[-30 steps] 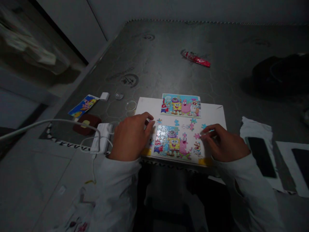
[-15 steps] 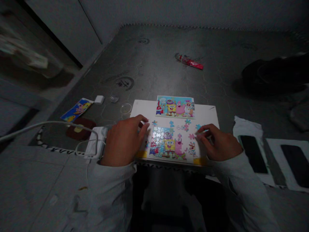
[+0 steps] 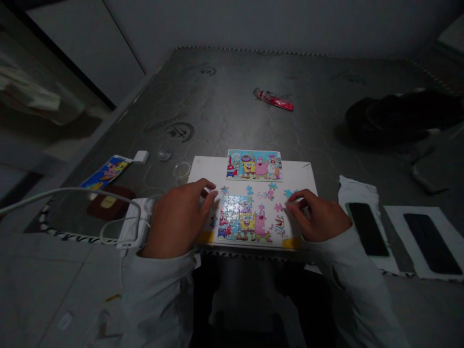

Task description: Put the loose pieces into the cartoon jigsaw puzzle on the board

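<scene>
Right grip (image 3: 321,217) curls beside a colourful, part-built jigsaw (image 3: 239,218).

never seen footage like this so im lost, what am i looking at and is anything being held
There's no machine: these are a person's bare left hand and right hand, filmed by a camera worn on their head, looking forward and down. Between them, on a white board, lies a partly built jigsaw. Loose pieces lie about it, and a cartoon picture card lies beyond. The right hand is close to a pink piece; whether either hand holds anything is hard to tell. A phone lies farther right.
</scene>
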`<state>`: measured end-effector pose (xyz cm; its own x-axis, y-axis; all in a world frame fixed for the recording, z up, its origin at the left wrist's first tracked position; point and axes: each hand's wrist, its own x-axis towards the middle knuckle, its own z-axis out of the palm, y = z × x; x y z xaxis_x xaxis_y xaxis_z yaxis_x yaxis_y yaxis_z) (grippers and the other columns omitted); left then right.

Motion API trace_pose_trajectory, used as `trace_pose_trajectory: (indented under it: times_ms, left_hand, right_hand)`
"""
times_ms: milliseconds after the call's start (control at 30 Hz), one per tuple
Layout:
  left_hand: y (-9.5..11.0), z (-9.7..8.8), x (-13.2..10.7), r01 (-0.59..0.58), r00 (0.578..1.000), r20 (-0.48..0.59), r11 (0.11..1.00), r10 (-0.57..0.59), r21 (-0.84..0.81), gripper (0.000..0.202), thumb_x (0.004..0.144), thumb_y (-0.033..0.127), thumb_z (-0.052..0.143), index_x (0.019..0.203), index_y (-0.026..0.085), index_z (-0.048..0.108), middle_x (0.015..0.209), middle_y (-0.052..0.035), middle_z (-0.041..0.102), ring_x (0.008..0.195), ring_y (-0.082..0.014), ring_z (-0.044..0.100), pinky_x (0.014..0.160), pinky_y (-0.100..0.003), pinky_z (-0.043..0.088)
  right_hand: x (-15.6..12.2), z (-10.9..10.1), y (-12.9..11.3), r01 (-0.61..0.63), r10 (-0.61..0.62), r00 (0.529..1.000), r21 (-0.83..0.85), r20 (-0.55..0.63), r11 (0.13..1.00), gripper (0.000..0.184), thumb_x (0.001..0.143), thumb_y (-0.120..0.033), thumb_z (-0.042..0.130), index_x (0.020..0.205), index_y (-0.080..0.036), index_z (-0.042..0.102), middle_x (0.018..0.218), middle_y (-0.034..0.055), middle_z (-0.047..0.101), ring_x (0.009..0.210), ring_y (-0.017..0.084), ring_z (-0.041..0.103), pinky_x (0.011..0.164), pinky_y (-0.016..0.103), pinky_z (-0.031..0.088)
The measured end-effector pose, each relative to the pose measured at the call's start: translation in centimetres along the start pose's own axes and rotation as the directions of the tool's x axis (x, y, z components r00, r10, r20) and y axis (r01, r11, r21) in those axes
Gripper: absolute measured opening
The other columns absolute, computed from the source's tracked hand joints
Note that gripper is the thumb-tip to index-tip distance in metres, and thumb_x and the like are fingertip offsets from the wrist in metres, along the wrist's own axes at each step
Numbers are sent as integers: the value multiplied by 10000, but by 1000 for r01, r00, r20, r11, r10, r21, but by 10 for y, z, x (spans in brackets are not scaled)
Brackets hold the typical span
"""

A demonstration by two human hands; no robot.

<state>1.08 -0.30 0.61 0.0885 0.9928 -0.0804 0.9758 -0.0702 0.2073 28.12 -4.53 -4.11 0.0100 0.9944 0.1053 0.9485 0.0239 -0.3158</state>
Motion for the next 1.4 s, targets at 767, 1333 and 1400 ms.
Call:
trace_pose_trajectory:
  times_ms: [767,1333,1400]
  left_hand:
    - [-3,0,2,27,998,61,999,-29,36,297,930,493,452,1116,366,646,975,34,756,734,-232,676,592,-314,391]
    - [-2,-4,2,30,998,60,999,-32,39,296,932,470,453,1106,351,662,963,4,767,722,-240,682,588,-314,410]
    - [-2,-4,2,33,998,55,999,-35,40,300,932,471,452,1110,351,663,959,3,767,730,-244,684,592,-318,419]
  right_hand:
    - [6,10,10,-26,21,994,46,108,999,173,861,-316,581,969,-269,708,901,20,735,828,209,673,717,350,408]
    - [4,13,3,27,-30,996,45,86,999,115,861,-309,646,954,-276,706,831,-1,708,784,191,650,702,336,383]
    - [4,13,2,25,-28,996,35,88,999,112,866,-312,642,953,-276,703,831,-2,707,797,201,653,700,341,374]
